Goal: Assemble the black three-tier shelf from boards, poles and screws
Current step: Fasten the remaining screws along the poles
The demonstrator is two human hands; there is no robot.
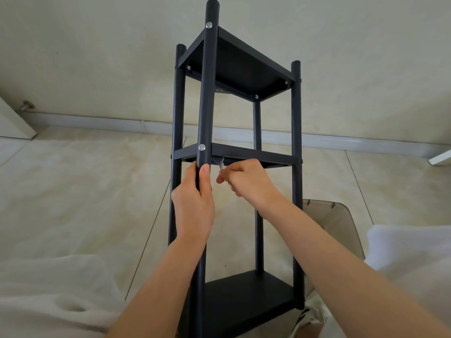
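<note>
Floor tiles, pale and marbled, fill the left side; a white baseboard runs along the wall behind. White fabric bunches at lower left.

Black three-tier shelf stands in the centre, four poles and three boards joined. Left hand wraps the near front pole just under the middle board, fingers curled round it, thumb laid up the pole's face. Silver screw heads show on that pole at the top board and at the middle board: upper screw, lower screw.

Right hand, just right of the left, is closed in a pinch on a small pale tool, likely a hex key, whose tip reaches up to the underside of the middle board. Fingers bunched tight; the tool's far end is hidden in the shadow under the board.

Bottom board sits low between the forearms. Right of the shelf, a brown translucent chair edge, more white fabric, and a white object at the frame edge.
</note>
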